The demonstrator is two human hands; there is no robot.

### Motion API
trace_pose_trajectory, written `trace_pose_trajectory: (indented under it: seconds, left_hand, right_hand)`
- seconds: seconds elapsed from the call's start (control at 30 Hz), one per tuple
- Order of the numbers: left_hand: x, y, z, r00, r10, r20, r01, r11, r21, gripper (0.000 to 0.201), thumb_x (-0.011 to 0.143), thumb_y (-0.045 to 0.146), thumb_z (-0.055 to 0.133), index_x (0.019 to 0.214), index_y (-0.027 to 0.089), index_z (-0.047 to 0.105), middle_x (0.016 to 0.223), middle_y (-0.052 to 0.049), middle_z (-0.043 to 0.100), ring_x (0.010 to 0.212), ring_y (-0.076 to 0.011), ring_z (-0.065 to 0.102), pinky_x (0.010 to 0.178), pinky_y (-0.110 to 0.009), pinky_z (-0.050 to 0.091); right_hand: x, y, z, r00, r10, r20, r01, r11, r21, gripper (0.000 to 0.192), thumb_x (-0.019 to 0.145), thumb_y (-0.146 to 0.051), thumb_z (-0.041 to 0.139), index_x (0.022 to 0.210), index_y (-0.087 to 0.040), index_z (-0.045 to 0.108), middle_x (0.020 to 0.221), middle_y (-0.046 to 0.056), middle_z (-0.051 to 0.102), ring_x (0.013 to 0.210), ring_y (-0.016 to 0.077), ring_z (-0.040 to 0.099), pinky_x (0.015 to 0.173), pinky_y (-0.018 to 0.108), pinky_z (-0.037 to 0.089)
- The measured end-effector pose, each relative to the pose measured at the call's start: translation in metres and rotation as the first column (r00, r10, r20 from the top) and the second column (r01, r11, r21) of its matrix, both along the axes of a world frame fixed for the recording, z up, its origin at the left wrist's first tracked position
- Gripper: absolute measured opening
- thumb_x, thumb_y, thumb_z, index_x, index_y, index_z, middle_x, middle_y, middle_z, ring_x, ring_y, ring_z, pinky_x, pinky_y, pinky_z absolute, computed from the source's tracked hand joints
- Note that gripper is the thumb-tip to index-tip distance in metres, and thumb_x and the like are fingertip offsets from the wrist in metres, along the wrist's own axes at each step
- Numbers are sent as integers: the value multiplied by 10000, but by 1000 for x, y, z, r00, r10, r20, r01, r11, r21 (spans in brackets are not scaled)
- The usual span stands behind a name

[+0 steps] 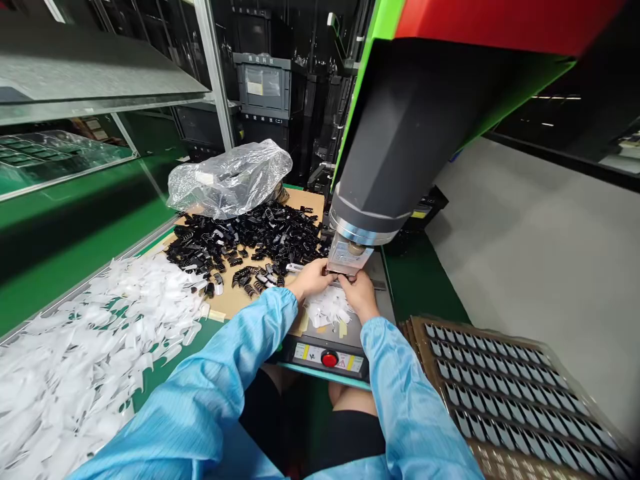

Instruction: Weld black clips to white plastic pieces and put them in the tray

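My left hand [314, 279] and my right hand [361, 293] meet under the head of a large press-like machine [373, 213]. Their fingers are closed around something small and dark, mostly hidden beneath the machine's clear block [345, 257]. Just below the hands lies a small heap of white translucent pieces [329, 308] on the grey machine base [356, 328]. To the left of my left hand, a pile of small black plastic parts [250, 233] spreads over a cardboard sheet [235, 297].
A red button [329, 359] sits on the machine's front. White translucent strips [100, 347] cover the left of the green table. A clear plastic bag [233, 177] rests behind the black parts. At right stand stacked trays [505, 380] of flat pieces; grey crates [267, 87] are behind.
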State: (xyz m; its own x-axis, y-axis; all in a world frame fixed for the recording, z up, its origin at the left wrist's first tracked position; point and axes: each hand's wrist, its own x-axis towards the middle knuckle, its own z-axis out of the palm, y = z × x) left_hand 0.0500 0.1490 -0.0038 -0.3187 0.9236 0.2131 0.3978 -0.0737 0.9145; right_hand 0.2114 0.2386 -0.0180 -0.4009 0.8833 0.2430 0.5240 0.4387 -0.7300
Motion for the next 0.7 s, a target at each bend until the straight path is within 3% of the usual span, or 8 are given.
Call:
trace_pose_trajectory:
  seconds: [0.07,0.17,0.27,0.33,0.4,0.5,0.7]
  left_hand:
    - [3,-8,-1,997,-1,73,-1,999,33,251,857,284,782,1076,161,795,914,-44,744,829,-186,650,793,-292,539]
    - [20,-39,-11,951,41,306,-47,999,14,388,868,378,803,1171,137,773,828,-33,712,724,-161,619,711,-283,523]
    - [51,-89,-28,805,5,593,-6,1000,-1,553,825,446,871,1258,132,726,806,-24,714,704,-149,645,707,-277,535]
    - [72,-125,-37,715,-43,698,29,999,32,553,809,448,898,1236,148,716,873,-44,749,789,-161,698,774,-284,560]
    - [89,-155,-41,667,-56,743,36,998,43,510,817,420,903,1219,170,713,933,-50,766,834,-154,711,812,-278,567]
    - [105,-183,-42,651,-42,758,42,999,20,452,832,365,900,1208,195,715,892,-18,750,772,-115,677,797,-253,558]
    - [118,-197,-42,638,-68,767,116,993,-8,455,833,378,895,1207,203,704,791,9,705,681,-107,620,708,-250,525]
  right_hand:
    - [3,-8,0,990,14,-138,-27,996,-91,386,829,-473,668,1074,-179,721,877,75,728,798,249,682,780,382,557]
    - [19,-39,-6,916,-6,-401,-82,976,-202,460,861,-490,669,1191,-175,720,969,94,770,832,238,707,783,386,590]
    - [42,-92,-19,826,-46,-562,-142,948,-286,473,871,-445,721,1265,-185,689,1124,122,777,943,248,743,856,419,624]
    - [57,-132,-25,785,-32,-618,-207,928,-311,420,893,-398,729,1264,-209,676,1174,117,769,1002,252,754,918,442,631]
    - [68,-167,-27,763,-3,-646,-259,915,-310,356,922,-358,719,1252,-234,672,1209,106,761,1074,252,750,985,453,626]
    - [80,-202,-27,758,24,-652,-288,909,-301,308,952,-304,697,1255,-257,673,1244,91,751,1178,244,724,1081,455,594]
    - [96,-222,-30,788,13,-615,-243,925,-292,315,970,-267,678,1284,-258,663,1288,91,729,1241,239,697,1135,458,565]
